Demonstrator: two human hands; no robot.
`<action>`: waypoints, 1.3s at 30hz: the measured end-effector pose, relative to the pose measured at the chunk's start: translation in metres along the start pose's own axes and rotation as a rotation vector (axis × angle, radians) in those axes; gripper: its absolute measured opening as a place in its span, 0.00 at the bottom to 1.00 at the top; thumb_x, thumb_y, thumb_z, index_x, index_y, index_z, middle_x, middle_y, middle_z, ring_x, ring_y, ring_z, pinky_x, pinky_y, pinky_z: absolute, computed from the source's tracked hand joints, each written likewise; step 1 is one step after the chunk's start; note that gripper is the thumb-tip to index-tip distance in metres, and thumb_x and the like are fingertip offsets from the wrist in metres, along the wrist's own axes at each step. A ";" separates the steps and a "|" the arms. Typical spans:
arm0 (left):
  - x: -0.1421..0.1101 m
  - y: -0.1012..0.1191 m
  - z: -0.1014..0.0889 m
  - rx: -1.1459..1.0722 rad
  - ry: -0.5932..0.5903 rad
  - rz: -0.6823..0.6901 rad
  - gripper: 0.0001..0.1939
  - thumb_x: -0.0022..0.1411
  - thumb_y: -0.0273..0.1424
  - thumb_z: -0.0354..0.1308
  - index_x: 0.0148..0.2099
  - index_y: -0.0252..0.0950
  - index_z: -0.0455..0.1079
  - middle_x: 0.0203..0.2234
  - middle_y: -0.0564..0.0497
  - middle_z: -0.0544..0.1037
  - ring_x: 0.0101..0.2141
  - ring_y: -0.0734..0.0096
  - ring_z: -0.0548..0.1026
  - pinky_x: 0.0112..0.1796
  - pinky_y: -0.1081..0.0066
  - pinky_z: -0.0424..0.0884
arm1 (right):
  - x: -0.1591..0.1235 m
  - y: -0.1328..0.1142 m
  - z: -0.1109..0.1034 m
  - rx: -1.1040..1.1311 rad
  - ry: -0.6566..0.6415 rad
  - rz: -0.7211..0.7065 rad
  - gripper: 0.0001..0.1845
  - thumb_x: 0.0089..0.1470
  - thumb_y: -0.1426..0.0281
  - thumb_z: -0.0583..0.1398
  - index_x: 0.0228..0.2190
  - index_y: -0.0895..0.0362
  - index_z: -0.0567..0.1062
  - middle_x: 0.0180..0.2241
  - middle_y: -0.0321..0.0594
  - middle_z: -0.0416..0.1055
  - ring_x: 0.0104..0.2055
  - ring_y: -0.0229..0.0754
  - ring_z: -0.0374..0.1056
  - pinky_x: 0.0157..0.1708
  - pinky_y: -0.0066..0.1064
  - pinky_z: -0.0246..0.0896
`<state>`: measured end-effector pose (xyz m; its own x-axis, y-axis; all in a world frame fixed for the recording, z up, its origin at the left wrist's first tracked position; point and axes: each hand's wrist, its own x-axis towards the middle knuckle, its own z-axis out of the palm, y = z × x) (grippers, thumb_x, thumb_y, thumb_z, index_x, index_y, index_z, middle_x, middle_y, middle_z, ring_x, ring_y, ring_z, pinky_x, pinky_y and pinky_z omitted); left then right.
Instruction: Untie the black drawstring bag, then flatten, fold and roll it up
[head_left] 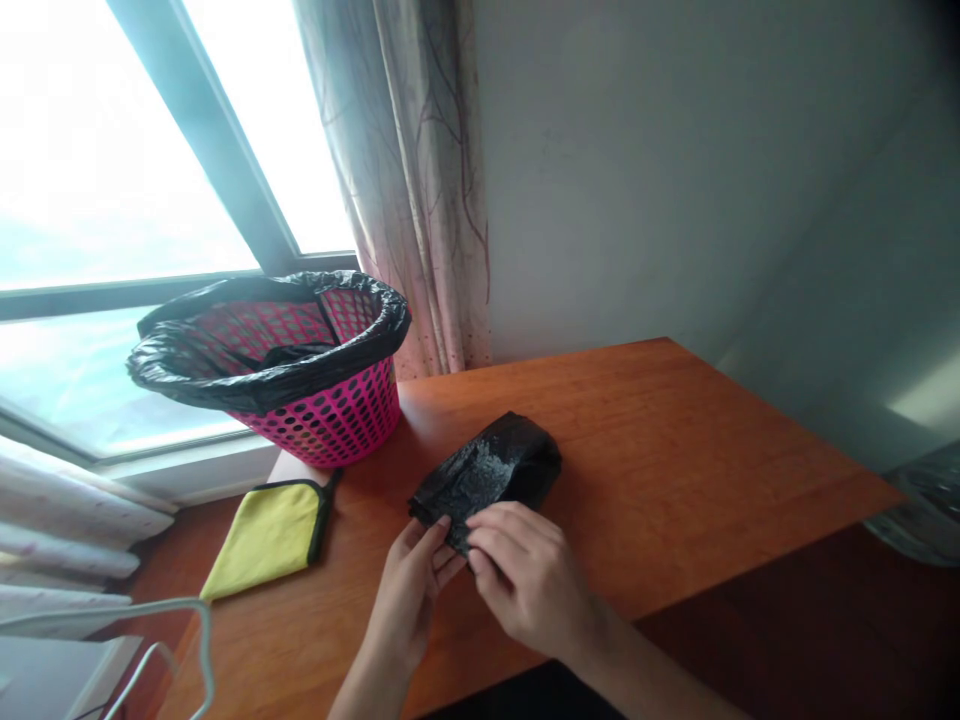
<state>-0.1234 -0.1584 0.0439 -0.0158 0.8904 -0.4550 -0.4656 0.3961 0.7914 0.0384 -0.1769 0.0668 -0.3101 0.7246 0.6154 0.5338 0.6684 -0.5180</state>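
A black plastic bag (pixel 487 465), folded into a flattened roll, rests on the wooden table in front of me. My left hand (pixel 416 575) pinches its near left corner, thumb on top and fingers beneath. At the near edge of the same bag, the bent fingers of my right hand (pixel 525 580) are closed together against the plastic. The right fingertips partly hide that edge. To the left stands a pink perforated basket (pixel 330 420) with a black bag liner (pixel 300 385) folded over its rim.
A yellow cloth (pixel 274 530) with dark edging lies on the table (pixel 675 470) below the basket. A pale curved tube (pixel 204 640) rises at the lower left. Behind are a window (pixel 210 130), a patterned curtain (pixel 427 180) and a grey wall (pixel 637 180).
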 end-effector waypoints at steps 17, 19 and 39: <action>-0.012 -0.022 -0.003 0.033 0.084 -0.030 0.16 0.53 0.25 0.67 0.45 0.34 0.71 0.38 0.44 0.82 0.35 0.63 0.82 0.35 0.71 0.78 | -0.009 0.118 -0.005 0.991 0.238 0.910 0.17 0.49 0.70 0.60 0.43 0.54 0.75 0.47 0.42 0.77 0.50 0.47 0.72 0.52 0.43 0.68; -0.014 -0.021 -0.008 0.043 0.100 -0.016 0.18 0.53 0.26 0.67 0.47 0.35 0.71 0.38 0.45 0.82 0.34 0.66 0.82 0.34 0.73 0.78 | -0.009 0.115 -0.010 1.029 0.264 0.922 0.16 0.48 0.69 0.62 0.41 0.54 0.76 0.46 0.42 0.77 0.50 0.47 0.72 0.54 0.44 0.67; 0.002 0.014 0.005 1.774 -0.170 1.192 0.22 0.67 0.33 0.51 0.62 0.42 0.65 0.62 0.45 0.66 0.62 0.49 0.62 0.59 0.49 0.57 | 0.033 0.099 -0.007 -0.401 -0.240 0.198 0.24 0.64 0.65 0.51 0.59 0.58 0.68 0.65 0.49 0.58 0.67 0.57 0.51 0.64 0.51 0.47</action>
<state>-0.1258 -0.1503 0.0561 0.5084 0.7761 0.3731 0.8117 -0.5765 0.0934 0.0863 -0.0883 0.0396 -0.3193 0.8804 0.3507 0.8461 0.4315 -0.3128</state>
